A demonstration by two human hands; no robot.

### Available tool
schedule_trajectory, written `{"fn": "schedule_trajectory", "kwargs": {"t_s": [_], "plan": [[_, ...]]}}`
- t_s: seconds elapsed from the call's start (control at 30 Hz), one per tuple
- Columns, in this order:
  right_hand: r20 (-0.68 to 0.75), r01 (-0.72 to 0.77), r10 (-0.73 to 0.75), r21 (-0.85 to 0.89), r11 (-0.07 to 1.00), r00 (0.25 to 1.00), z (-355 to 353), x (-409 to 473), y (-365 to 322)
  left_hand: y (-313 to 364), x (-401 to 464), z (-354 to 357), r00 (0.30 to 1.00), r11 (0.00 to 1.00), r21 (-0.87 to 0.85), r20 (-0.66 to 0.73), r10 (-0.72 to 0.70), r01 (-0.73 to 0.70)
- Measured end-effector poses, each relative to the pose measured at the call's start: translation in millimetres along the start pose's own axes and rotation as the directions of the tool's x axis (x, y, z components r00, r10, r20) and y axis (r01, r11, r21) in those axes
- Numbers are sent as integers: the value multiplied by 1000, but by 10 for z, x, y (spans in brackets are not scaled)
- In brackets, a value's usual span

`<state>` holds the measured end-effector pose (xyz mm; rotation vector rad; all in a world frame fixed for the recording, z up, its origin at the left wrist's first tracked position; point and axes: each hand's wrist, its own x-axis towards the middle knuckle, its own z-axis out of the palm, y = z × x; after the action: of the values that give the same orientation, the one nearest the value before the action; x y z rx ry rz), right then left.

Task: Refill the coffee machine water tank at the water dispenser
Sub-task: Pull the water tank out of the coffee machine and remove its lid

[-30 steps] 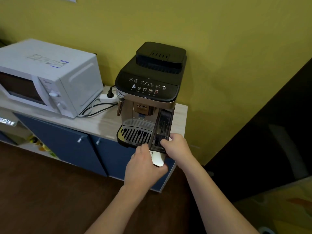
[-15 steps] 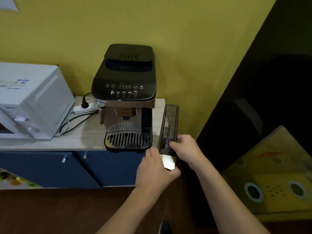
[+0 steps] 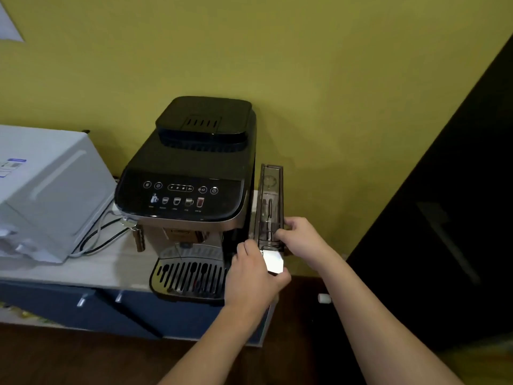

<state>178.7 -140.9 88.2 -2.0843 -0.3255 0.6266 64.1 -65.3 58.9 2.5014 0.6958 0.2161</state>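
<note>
The right hand (image 3: 301, 240) is curled around the near end of the water tank (image 3: 269, 207), thumb on top and fingers wrapped behind its right side. The left hand (image 3: 251, 276) closes on the tank's near lower corner, beside its bright front panel. The tank is a narrow, smoky clear box, held level just to the right of the coffee machine (image 3: 191, 195).

A second ago the tank sat only partly drawn out of its slot in the machine's right side. Now it is out, with a thin gap between it and the machine. So removal looks done, and carrying it to the dispenser comes next. No dispenser is in view.

The machine stands on a pale worktop (image 3: 83, 270) above blue cupboards. Its drip tray (image 3: 188, 276) juts toward the viewer, left of the hands. Further left is a white microwave (image 3: 47, 193), with cables (image 3: 102, 234) trailing between the two. A yellow wall (image 3: 319, 93) rises close behind. To the right is a dark panel (image 3: 449, 218), the nearest thing the tank could knock when swung away.
</note>
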Motion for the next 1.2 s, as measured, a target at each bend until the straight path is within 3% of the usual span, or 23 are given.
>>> {"fn": "schedule_trajectory", "kwargs": {"t_s": [0.27, 0.4, 0.5, 0.57, 0.7, 0.8, 0.9, 1.07, 1.2], "plan": [[112, -17, 12, 38, 999, 994, 18, 445, 304, 18, 219, 296, 987, 989, 5, 52, -150, 150], [222, -64, 17, 206, 976, 975, -73, 531, 434, 9, 225, 232, 982, 985, 77, 101, -162, 154], [183, -127, 75, 296, 947, 980, -133, 713, 521, 94, 271, 75, 991, 979, 185, 91, -99, 81], [91, -43, 21, 243, 969, 996, -206, 877, 526, 218, 359, -32, 999, 978, 206, 45, -24, 14], [-37, 233, -234, -38, 972, 971, -346, 1110, 311, 495, 751, -51, 998, 951, 304, 10, 63, -64], [76, 379, -372, -252, 890, 925, -354, 1261, 210, 607, 1088, 38, 999, 923, 384, 41, -21, 3], [211, 423, -366, -424, 801, 906, -322, 1364, 230, 647, 1266, 132, 986, 892, 444, 91, -137, 83], [189, 430, -387, -437, 790, 903, -275, 1414, 329, 660, 1362, 155, 977, 871, 477, 102, -186, 116], [115, 380, -363, -245, 892, 925, -294, 1344, 319, 707, 1358, 52, 973, 901, 406, 93, -210, 155]]}}
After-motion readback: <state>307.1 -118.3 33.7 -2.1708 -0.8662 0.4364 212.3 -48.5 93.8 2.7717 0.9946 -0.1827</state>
